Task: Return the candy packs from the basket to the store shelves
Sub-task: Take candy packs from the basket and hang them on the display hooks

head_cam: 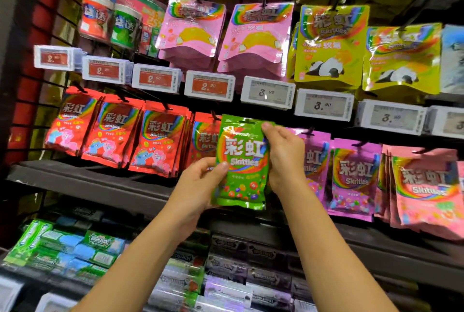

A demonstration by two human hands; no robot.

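- Your left hand [200, 181] grips the green Skittles pack [241, 163] at its lower left edge.
- Your right hand [283, 158] pinches its top right corner, by the middle shelf's [88, 176] hooks.

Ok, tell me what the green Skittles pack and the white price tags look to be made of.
Green Skittles pack, held in the left hand and right hand: probably glossy plastic film, going by its creases and bright glare.

Price tags: seemingly hard matte white plastic frames around flat display panels; possibly electronic, though blur leaves that open.
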